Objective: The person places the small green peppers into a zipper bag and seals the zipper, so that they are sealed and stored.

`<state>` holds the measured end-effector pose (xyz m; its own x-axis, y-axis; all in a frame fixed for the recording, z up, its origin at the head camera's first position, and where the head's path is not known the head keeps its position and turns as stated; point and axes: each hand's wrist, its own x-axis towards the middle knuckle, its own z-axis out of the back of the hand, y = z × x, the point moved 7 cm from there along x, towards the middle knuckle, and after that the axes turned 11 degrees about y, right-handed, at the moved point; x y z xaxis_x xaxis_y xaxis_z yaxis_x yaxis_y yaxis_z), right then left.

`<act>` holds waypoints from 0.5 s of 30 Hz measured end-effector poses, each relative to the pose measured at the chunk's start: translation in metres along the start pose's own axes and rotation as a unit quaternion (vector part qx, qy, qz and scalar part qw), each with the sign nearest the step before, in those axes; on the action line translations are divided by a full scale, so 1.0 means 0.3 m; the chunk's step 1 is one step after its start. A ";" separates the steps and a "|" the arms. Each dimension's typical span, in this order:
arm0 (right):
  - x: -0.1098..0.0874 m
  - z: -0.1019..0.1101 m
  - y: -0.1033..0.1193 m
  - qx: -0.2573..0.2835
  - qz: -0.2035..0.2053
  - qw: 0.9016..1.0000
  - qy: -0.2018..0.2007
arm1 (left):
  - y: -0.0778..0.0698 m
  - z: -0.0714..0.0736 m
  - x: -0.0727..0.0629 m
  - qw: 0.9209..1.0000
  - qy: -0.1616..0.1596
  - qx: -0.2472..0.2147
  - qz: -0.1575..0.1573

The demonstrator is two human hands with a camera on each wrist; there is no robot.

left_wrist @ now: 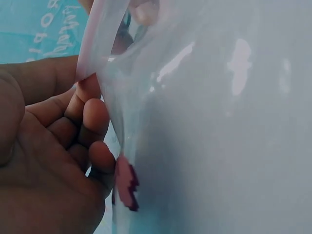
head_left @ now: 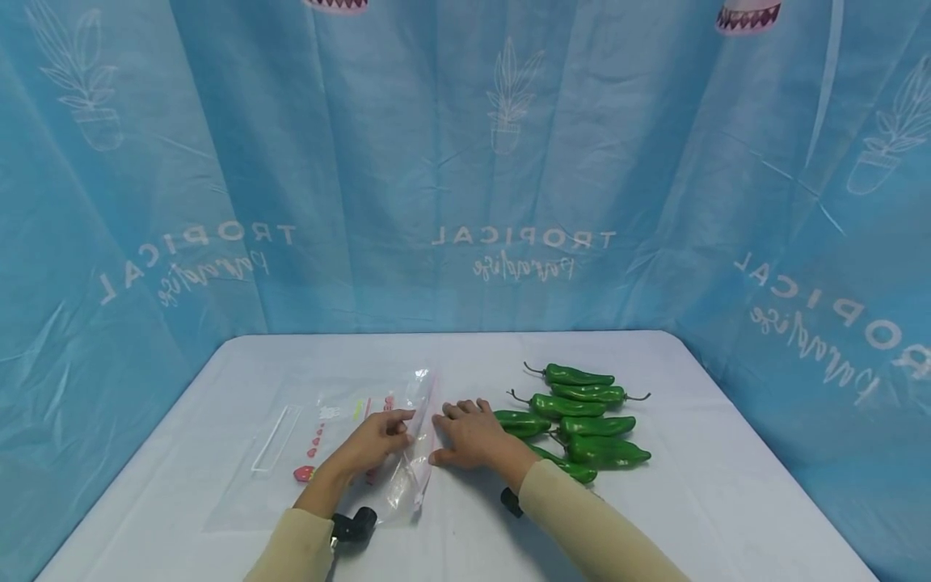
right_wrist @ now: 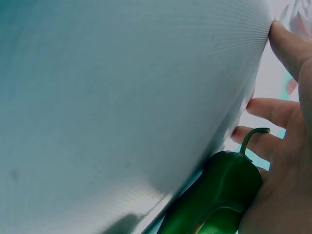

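Note:
A clear zip bag (head_left: 250,497) with a pink zip strip (left_wrist: 90,41) lies flat on the left, its opening facing right. My left hand (head_left: 374,444) is over the bag near that opening, index finger and thumb apart. In the left wrist view its index finger (left_wrist: 46,80) touches the strip while the other fingers curl loosely beside the film. My right hand (head_left: 473,436) rests palm down just right of the opening, fingers spread on the white cloth. A green pepper (right_wrist: 214,192) lies right beside its palm.
Several green peppers (head_left: 607,451) lie in a loose group right of my right hand, partly hidden by its forearm. The white table (head_left: 705,485) is bounded by a blue printed curtain (head_left: 393,283) at the back and sides. Black wrist cameras (head_left: 355,525) hang under both wrists.

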<state>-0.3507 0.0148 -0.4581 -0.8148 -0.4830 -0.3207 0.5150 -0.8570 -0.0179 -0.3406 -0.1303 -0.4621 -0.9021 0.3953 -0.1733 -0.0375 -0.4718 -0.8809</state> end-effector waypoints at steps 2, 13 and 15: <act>-0.002 0.003 0.000 0.002 -0.001 1.000 0.001 | -0.006 0.008 -0.003 1.000 0.006 -0.011 -0.005; 0.001 -0.002 0.004 -0.005 0.002 1.000 0.000 | -0.023 0.035 -0.031 0.999 0.008 -0.049 -0.004; 0.002 -0.003 0.004 -0.006 0.000 1.000 0.002 | -0.026 0.040 -0.035 0.999 0.006 -0.048 -0.005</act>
<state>-0.3504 0.0137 -0.4592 -0.8142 -0.4820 -0.3237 0.5176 -0.8552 -0.0286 -0.3359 -0.1404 -0.4481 -0.8963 0.4096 -0.1698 -0.0037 -0.3898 -0.9209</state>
